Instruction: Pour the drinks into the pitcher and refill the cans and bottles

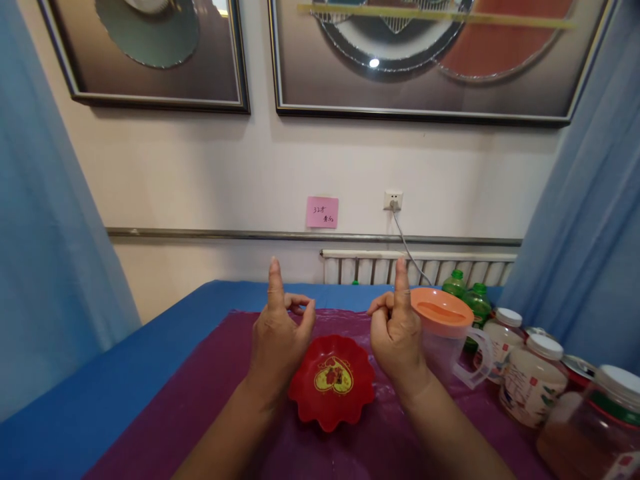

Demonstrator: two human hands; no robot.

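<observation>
My left hand is raised just left of a red scalloped plate, its index finger pointing up and the other fingers curled in. On the plate's right, my right hand makes a matching shape, index finger upright and the rest folded. Neither hand holds anything. The plate has a yellow heart-shaped print in its middle and lies on a purple plastic sheet. Closest to my right hand stands a clear pitcher with an orange lid, partly hidden behind that hand.
Green bottles and white-lidded jars line the table's right side. A blue cloth covers the table under the sheet. Behind are a radiator, a socket with a cord, and a pink note. Blue curtains hang on both sides.
</observation>
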